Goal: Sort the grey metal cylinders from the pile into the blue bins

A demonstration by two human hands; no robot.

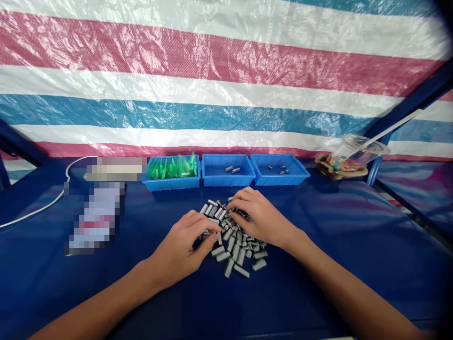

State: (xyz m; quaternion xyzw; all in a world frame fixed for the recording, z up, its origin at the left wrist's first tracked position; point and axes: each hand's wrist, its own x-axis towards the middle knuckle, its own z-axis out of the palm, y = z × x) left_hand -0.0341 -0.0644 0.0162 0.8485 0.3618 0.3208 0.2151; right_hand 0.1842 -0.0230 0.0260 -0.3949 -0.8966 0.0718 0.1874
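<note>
A loose pile of grey metal hex standoffs (241, 257), with short screws (249, 253) mixed in, lies on the blue table in front of me. At the pile's left side is my left hand (186, 243), its thumb and index fingertips pinched close together; what they hold, if anything, I cannot make out. My right hand (260, 217) reaches over the far right of the pile, fingers bent and touching the pieces, with a gap between thumb and index finger. Part of the pile is hidden beneath both hands.
Behind the pile stand three blue bins: one with green packets (172, 167), a middle bin (212, 181) with two standoffs, and a right bin (283, 179) with several screws. A clear tub (364, 146) sits at the right; a white cable (38, 209) and blurred items lie left.
</note>
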